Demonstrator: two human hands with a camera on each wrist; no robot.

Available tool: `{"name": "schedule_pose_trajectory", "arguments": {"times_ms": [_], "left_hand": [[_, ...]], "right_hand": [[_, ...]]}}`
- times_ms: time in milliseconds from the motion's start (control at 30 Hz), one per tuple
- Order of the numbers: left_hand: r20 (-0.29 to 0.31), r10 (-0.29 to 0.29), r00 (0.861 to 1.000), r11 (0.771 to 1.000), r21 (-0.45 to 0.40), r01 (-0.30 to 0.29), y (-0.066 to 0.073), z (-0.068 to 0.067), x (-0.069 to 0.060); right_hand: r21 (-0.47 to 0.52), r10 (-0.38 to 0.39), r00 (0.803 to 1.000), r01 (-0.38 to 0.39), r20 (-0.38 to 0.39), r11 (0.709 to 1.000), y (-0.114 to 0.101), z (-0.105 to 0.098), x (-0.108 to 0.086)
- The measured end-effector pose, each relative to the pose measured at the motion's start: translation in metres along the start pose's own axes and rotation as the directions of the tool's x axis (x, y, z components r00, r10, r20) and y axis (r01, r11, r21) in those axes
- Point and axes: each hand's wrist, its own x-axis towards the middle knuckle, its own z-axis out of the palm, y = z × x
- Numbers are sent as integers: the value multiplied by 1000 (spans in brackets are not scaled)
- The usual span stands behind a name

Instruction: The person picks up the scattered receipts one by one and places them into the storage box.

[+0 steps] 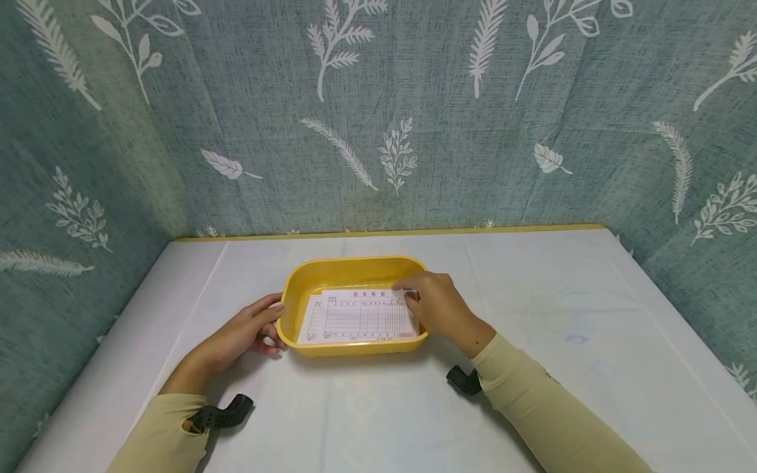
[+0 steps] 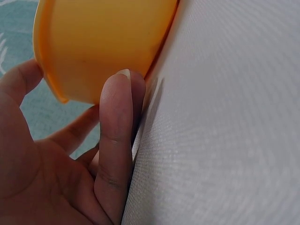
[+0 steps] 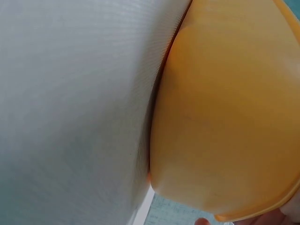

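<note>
A yellow plastic basin (image 1: 355, 350) rests on the white-covered table. Inside it lie white printed receipt forms: an upper receipt slip (image 1: 355, 318) with a ruled table, and another slip (image 1: 313, 318) showing beneath its left side. Over the basin's right rim reaches my right hand (image 1: 440, 305), its thumb and forefinger pinching the upper slip's top right corner. My left hand (image 1: 245, 332) holds the basin's left end, fingers at the rim and outer wall (image 2: 103, 51). In the right wrist view the basin's outer side (image 3: 225, 108) fills much of the picture, hiding the slips.
The table (image 1: 550, 315) has a white cloth with a yellow strip along its back edge. Green leaf-patterned fabric (image 1: 367, 131) stands behind and at both sides. A black wrist mount (image 1: 221, 412) sits at the left sleeve, another black mount (image 1: 464, 381) at the right.
</note>
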Motion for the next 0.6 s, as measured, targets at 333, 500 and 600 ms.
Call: {"name": "schedule_pose_trajectory", "arguments": {"times_ms": [333, 500, 600], "left_hand": [[10, 21, 1000, 1000, -15, -21, -7, -3, -1], [14, 17, 1000, 1000, -18, -16, -10, -2, -1], [13, 15, 1000, 1000, -19, -14, -10, -1, 0]], "right_hand": [[-6, 16, 999, -15, 31, 1000, -1, 6, 1], [-26, 31, 998, -30, 47, 999, 0, 9, -1], [-55, 5, 1000, -3, 28, 998, 1, 10, -2]]}}
